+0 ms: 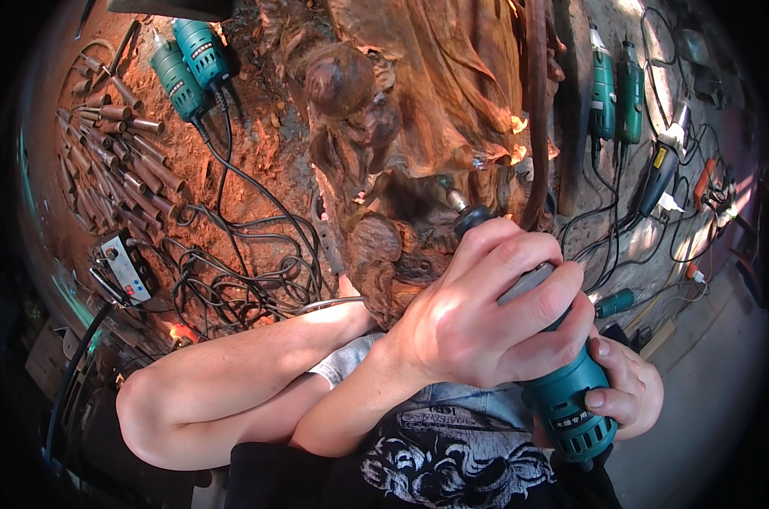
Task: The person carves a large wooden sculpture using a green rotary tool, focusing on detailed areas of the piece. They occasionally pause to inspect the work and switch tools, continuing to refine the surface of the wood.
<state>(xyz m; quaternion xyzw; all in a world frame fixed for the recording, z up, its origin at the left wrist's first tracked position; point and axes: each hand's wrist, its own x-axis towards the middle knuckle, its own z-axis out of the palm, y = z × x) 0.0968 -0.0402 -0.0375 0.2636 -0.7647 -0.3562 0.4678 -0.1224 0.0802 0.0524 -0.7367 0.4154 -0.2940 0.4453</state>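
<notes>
A teal electric die grinder (569, 392) is gripped in both of my hands. My left hand (507, 305) wraps over its front part, fingers curled round the neck. Farther back, my right hand (631, 390) holds the teal motor body, its fingers curling round from the right side. The grinder's metal bit (458, 200) points up and left into a hollow of a reddish-brown wood carving (435, 93). Whether the bit's tip touches the wood I cannot tell. The carving has flowing folds and a rounded knob at the left, and its lower end sits close to my left wrist.
Two teal grinders (189, 64) lie at the upper left near many carving chisels (117, 161). Tangled black cords (232, 263) and a control box (123, 270) lie nearby. Two more green grinders (615, 93) and a heat gun (665, 161) are at the right. My bare leg (223, 382) crosses below.
</notes>
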